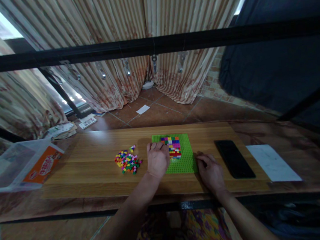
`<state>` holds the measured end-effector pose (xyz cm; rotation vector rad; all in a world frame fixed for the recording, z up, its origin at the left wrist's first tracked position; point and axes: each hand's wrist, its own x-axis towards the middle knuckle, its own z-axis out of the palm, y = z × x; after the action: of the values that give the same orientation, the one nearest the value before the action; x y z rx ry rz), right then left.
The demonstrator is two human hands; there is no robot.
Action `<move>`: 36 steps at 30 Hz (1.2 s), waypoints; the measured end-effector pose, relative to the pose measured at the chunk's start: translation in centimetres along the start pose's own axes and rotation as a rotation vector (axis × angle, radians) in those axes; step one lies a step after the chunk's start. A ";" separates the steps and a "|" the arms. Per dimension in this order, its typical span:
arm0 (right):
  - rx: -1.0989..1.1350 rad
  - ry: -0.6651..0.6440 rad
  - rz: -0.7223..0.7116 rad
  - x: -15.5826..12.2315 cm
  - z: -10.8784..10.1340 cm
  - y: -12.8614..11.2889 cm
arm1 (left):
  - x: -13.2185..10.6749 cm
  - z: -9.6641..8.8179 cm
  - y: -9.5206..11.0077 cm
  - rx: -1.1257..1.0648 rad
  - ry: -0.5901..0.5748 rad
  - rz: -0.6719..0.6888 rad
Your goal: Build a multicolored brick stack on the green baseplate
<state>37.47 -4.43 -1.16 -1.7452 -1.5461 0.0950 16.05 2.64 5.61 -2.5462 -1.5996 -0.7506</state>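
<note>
A green studded baseplate (185, 162) lies on the wooden board, with a block of small coloured bricks (174, 147) pressed onto its upper middle. My left hand (157, 159) rests on the plate's left part, fingers curled down next to the bricks; what they pinch is hidden. My right hand (210, 171) lies on the board at the plate's lower right corner, fingers curled loosely. A loose heap of small coloured bricks (127, 161) sits left of the plate.
A black phone (234, 158) lies right of the plate, a white sheet of paper (273, 162) beyond it. A clear plastic box with an orange label (23, 165) stands at the far left. A black bar (153, 45) crosses overhead.
</note>
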 end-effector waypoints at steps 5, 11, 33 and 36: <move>-0.005 -0.004 0.000 0.0 -0.1 -0.2 | -0.2 -0.4 0.7 0.059 -0.059 0.004; -0.023 -0.015 -0.019 0.0 -0.1 0.0 | 0.2 -0.6 0.8 0.023 -0.070 -0.014; -0.096 0.033 -0.062 -0.4 0.0 0.9 | -14.7 -5.2 -7.5 -0.100 0.053 -0.532; -0.107 0.034 -0.073 -0.4 -0.1 0.9 | -13.0 -4.4 -7.0 -0.033 0.037 -0.486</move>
<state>38.18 -4.74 -1.83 -1.7617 -1.6138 -0.0549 3.87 -6.22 2.55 -2.1581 -2.2404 -0.8510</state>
